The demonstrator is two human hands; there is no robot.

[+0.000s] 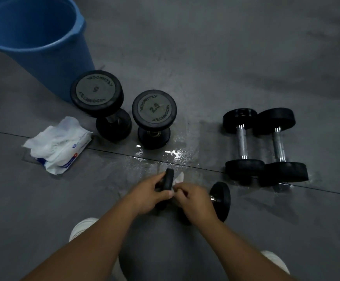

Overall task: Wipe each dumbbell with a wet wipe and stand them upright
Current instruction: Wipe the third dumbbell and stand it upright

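The blue bucket (33, 33) stood far left, with the upright 5 dumbbell (96, 92) and 2.5 dumbbell (154, 107) beside it. The lying pair (243, 142) was on my right, on the wet floor (185, 138), and the wipes pack (57, 145) on my left. Nearest me, my left hand (147, 193) gripped the small dumbbell (220, 199) by one end, and my right hand (195, 199) pinched the wet wipe (179, 177) against it.

Grey floor (226, 47), wet patch (175, 154), dim light
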